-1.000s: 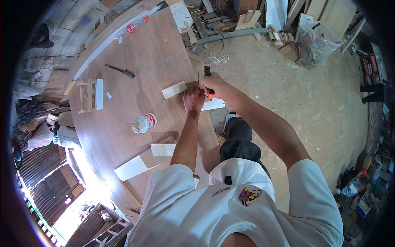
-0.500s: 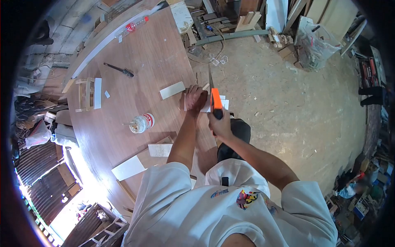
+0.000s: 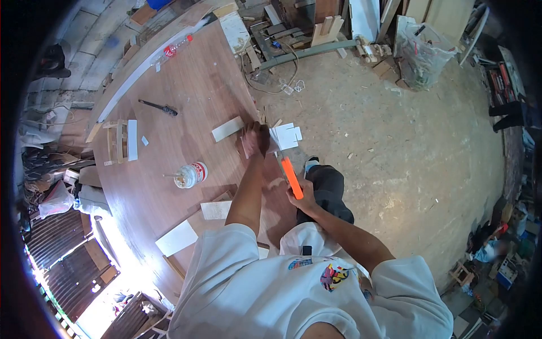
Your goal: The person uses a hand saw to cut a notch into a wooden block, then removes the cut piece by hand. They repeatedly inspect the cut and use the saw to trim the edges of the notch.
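Note:
My right hand (image 3: 304, 198) is wrapped round the handle of a hand saw (image 3: 291, 178) with orange on it. Its blade points away from me, beside the table edge, and partly disappears behind a white board (image 3: 287, 135). That notched board juts out past the edge over the floor. At its table end, my left hand (image 3: 257, 139) grips it and presses it down, fingers bent and somewhat blurred. Just left of this hand lies a short pale wood block (image 3: 228, 129).
On the table (image 3: 186, 118) stand a jar with a stick in it (image 3: 191, 175) and a small wooden frame (image 3: 117, 142). A dark tool (image 3: 158, 107), a plastic bottle (image 3: 172, 50) and white board pieces (image 3: 176, 238) lie around. Scrap wood and a plastic bag (image 3: 426, 59) are beyond.
My right hand has drawn the saw back towards my body, lowering its handle below the board. More of the white board shows. My left hand keeps its place on it; the whole view has shifted slightly.

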{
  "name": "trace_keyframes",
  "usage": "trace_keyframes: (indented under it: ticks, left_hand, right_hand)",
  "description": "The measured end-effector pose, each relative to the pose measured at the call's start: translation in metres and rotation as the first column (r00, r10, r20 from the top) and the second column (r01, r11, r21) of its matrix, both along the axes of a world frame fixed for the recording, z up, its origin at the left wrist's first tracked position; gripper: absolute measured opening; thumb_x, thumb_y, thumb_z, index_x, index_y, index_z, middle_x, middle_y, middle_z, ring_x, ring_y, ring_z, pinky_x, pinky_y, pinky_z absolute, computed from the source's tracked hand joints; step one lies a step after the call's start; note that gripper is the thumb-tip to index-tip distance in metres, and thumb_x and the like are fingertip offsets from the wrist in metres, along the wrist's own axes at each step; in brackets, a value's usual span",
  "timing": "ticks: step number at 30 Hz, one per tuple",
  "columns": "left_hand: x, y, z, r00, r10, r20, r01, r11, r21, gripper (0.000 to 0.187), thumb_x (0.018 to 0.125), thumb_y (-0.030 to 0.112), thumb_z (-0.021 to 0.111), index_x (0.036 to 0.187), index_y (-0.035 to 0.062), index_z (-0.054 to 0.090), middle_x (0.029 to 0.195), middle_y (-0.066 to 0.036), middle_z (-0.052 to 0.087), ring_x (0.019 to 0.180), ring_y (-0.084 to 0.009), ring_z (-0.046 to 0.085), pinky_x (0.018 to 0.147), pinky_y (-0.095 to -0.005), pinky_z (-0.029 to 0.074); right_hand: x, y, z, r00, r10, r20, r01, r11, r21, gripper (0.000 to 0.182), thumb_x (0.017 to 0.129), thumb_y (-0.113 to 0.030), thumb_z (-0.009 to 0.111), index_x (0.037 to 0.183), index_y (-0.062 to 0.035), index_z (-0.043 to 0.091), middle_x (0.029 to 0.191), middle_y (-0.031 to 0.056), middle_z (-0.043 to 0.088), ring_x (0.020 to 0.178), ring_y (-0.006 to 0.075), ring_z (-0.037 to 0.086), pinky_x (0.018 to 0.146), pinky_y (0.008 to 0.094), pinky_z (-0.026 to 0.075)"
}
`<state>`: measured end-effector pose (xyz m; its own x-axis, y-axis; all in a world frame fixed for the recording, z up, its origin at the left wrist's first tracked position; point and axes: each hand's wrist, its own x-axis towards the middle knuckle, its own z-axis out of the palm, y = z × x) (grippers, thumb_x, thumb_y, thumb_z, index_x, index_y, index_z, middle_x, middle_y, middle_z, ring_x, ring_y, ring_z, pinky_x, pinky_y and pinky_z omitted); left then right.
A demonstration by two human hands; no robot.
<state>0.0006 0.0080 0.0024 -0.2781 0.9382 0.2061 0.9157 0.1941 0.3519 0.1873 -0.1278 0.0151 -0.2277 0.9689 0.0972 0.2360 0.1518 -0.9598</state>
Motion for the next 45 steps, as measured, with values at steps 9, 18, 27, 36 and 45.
trace_keyframes:
  ticks: [9, 18, 27, 36, 45]
  left_hand:
    - [-0.012, -0.001, -0.020, 0.968, 0.031, 0.250, -0.042, 0.998, 0.040, 0.013, 0.076, 0.016, 0.060, 0.079, 0.0029, 0.058, 0.083, -0.013, 0.057, 0.088, -0.0304, 0.055, 0.077, -0.0403, 0.045]
    - [-0.034, -0.044, 0.044, 0.892, -0.439, 0.107, 0.450, 0.838, -0.309, 0.081, 0.075, 0.042, 0.070, 0.138, 0.0079, 0.034, 0.133, -0.017, 0.041, 0.124, -0.0334, 0.038, 0.105, -0.0444, 0.029]
    - [-0.011, -0.006, 0.089, 0.752, -0.634, -0.179, 0.529, 0.743, -0.410, 0.080, 0.061, 0.038, 0.078, 0.122, -0.0034, 0.049, 0.114, -0.014, 0.052, 0.112, -0.0283, 0.046, 0.094, -0.0397, 0.036]
    - [-0.029, 0.003, 0.069, 0.793, -0.578, -0.192, 0.470, 0.782, -0.409, 0.069, 0.056, 0.041, 0.081, 0.105, -0.0026, 0.060, 0.109, -0.013, 0.054, 0.106, -0.0283, 0.049, 0.088, -0.0418, 0.040]
    - [0.002, -0.015, 0.071, 0.174, 0.254, 0.952, 0.196, 0.938, -0.286, 0.048, 0.084, 0.042, 0.063, 0.113, 0.0040, 0.058, 0.106, -0.016, 0.060, 0.097, -0.0261, 0.058, 0.081, -0.0401, 0.047]
  right_hand:
    - [0.045, 0.002, 0.067, 0.946, -0.211, -0.248, 0.146, 0.955, -0.257, 0.012, 0.069, 0.011, 0.064, 0.075, 0.0013, 0.059, 0.071, 0.0041, 0.062, 0.069, 0.0118, 0.062, 0.064, 0.0247, 0.049]
    - [0.148, 0.003, 0.058, 0.895, -0.440, 0.077, 0.444, 0.860, -0.253, 0.009, 0.067, 0.008, 0.065, 0.069, 0.0022, 0.058, 0.063, 0.0035, 0.058, 0.060, 0.0117, 0.056, 0.058, 0.0268, 0.046]
    - [0.176, 0.005, 0.028, 0.757, -0.595, 0.269, 0.648, 0.635, -0.419, 0.006, 0.065, 0.000, 0.058, 0.064, 0.0045, 0.055, 0.057, 0.0054, 0.054, 0.053, 0.0145, 0.055, 0.052, 0.0292, 0.050]
    - [0.184, -0.004, 0.026, 0.815, -0.488, 0.312, 0.579, 0.688, -0.437, 0.009, 0.066, -0.003, 0.058, 0.068, 0.0065, 0.058, 0.061, 0.0092, 0.058, 0.053, 0.0160, 0.057, 0.052, 0.0309, 0.052]
    - [0.181, 0.005, 0.022, 0.781, -0.556, 0.286, 0.618, 0.618, -0.486, 0.012, 0.065, -0.004, 0.058, 0.068, 0.0075, 0.057, 0.061, 0.0089, 0.057, 0.049, 0.0157, 0.056, 0.048, 0.0301, 0.053]
